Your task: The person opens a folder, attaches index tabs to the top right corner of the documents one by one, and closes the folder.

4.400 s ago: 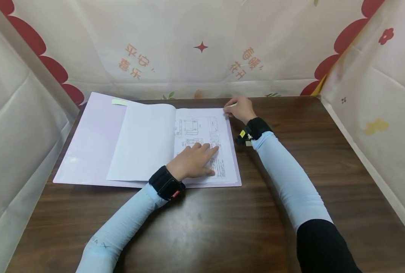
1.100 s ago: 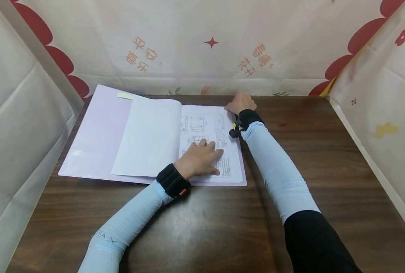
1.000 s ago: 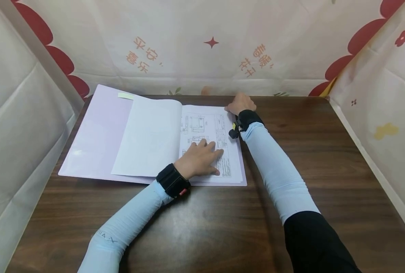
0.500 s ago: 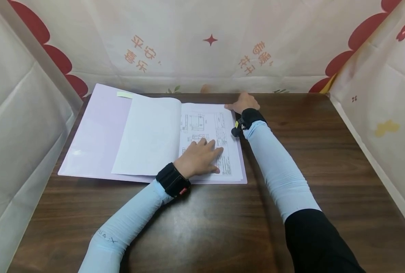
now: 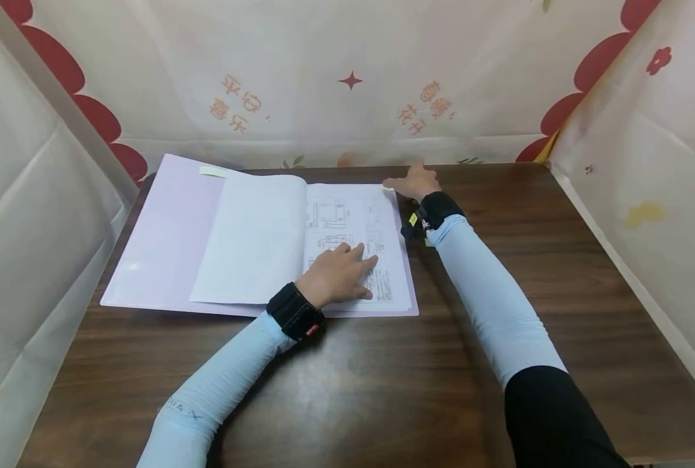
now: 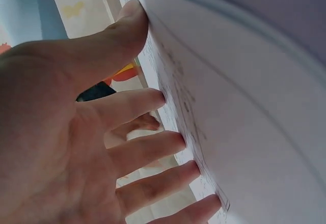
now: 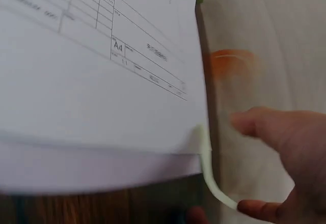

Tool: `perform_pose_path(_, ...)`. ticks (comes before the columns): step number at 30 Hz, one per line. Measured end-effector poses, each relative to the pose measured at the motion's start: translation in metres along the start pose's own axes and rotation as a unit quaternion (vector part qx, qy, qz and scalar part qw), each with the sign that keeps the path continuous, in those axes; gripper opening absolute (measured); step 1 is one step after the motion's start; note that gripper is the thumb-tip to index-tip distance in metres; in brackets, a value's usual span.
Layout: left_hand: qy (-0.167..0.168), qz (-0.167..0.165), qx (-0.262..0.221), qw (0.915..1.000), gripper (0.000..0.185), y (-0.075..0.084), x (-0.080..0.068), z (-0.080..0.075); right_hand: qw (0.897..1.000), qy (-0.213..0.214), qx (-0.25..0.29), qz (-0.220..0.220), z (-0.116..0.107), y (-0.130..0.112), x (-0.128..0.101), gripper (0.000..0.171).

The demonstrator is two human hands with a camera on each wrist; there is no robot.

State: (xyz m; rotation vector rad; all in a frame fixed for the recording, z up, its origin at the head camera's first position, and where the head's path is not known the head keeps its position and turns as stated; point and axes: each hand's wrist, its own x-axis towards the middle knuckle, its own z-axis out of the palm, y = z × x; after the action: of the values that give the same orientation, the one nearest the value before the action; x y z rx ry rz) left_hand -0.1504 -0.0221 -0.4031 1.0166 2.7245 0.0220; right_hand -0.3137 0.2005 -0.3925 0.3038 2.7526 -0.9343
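Pale cloth (image 5: pixel 312 78) printed with red scallops and orange characters hangs at 12 o'clock, behind a dark brown wooden desk (image 5: pixel 370 396). An open lilac folder (image 5: pixel 148 253) lies on the desk toward 11 o'clock. Within it, a blank leaf (image 5: pixel 253 244) lies turned to the 9 o'clock side of a printed page (image 5: pixel 353 224) bearing line drawings. A pale green tab (image 5: pixel 212 171) juts from the blank leaf's 11 o'clock corner, over the folder's cover.

The left hand (image 5: pixel 332 276) rests at 7 o'clock on the printed page, its fingers spread and grasping nothing, the tips touching the paper. The right hand (image 5: pixel 420 181) is at the page's 1 o'clock corner, fingers loose and apart. There a pale green strip (image 7: pixel 210 179) touches the paper at one end; its curved outer end meets one fingertip, unpinched.
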Motion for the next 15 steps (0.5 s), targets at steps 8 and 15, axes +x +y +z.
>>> perform_pose_path(8,-0.006,-0.005,-0.022,0.9997,0.079,-0.003,-0.002,0.002,0.948,-0.033,-0.113,-0.295,-0.003,0.028,-0.069,0.035)
perform_pose_path(15,0.007,-0.003,-0.013,0.9999,0.08,-0.003,0.0,0.004,0.907,-0.115,-0.185,-0.36,0.021,0.059,-0.133,0.079)
